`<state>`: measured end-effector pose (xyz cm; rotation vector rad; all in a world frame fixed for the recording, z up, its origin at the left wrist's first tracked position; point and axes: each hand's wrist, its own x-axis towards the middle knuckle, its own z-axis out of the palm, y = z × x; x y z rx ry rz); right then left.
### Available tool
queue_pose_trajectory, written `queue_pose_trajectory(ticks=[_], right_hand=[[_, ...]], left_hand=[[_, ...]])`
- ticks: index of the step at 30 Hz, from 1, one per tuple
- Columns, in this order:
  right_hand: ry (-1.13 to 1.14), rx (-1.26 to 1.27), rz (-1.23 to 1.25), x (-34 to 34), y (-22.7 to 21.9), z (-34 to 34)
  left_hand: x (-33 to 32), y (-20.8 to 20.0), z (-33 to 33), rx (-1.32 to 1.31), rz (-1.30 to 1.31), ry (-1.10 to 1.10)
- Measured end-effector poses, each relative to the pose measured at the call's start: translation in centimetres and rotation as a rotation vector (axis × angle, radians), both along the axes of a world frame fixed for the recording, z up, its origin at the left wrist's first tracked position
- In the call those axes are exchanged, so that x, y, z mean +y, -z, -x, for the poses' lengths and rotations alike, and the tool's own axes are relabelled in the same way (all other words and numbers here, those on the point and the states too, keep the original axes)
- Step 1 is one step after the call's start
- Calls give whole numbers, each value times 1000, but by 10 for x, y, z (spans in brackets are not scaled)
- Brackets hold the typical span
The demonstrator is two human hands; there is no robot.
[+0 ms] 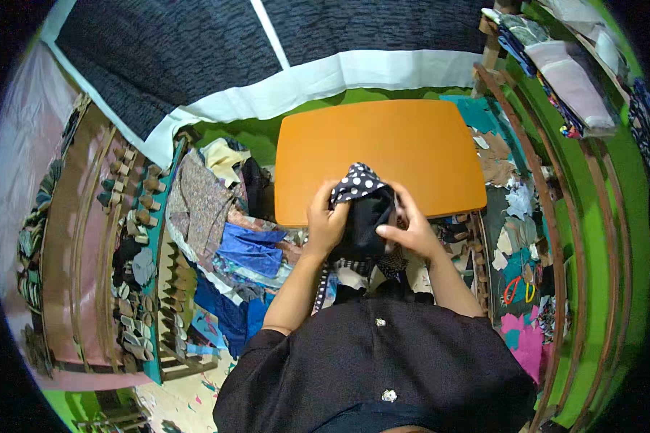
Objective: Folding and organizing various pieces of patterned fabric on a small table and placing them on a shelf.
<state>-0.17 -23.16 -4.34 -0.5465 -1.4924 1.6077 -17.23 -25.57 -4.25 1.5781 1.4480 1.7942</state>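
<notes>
Between my hands, above the near edge of the orange table (pixel 372 155), is a piece of black cloth with white polka dots (pixel 359 182). Its dotted part folds over at the top, and plain black cloth shows below. My left hand (pixel 327 222) grips its left side, thumb in front and fingers partly hidden. Around its right side curl the fingers of my right hand (pixel 414 229), with the thumb pointing inward over the black cloth. Dotted fabric also hangs lower down near my lap, partly hidden by my arms; whether it joins the held piece, I cannot tell.
Left of the table lies a heap of mixed fabrics (pixel 202 202) with a blue cloth (pixel 249 247). Racks of shoe-shaped forms (pixel 133 317) stand further left. On the right are cloth scraps (pixel 516 234), scissors with orange and yellow handles (pixel 520 289) and wooden rails (pixel 549 216).
</notes>
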Motion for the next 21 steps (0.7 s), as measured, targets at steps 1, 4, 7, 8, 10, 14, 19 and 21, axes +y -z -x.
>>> queue_pose_trajectory(ticks=[1, 4, 7, 8, 10, 14, 19, 21], right_hand=[[5, -93, -18, 2, 12, -7], [-92, -15, 189, -5, 4, -31], [180, -115, -41, -10, 18, -43], [300, -157, -115, -11, 23, -47], [463, -187, -127, -15, 24, -57], [203, -180, 197, -23, 24, -103], [231, -261, -30, -31, 32, -133], [173, -297, -31, -38, 29, -137]], left_hand=[[2, -1, -2, 0, 39, 57], [9, -12, -13, 119, 43, 40], [11, -9, -31, 136, 96, 34], [12, -8, -35, 178, 54, 19], [10, -7, -39, 217, 91, 9], [3, -9, -32, 235, 41, 35], [-3, -40, -47, 468, -102, -39], [-3, -45, -45, 566, -155, -61]])
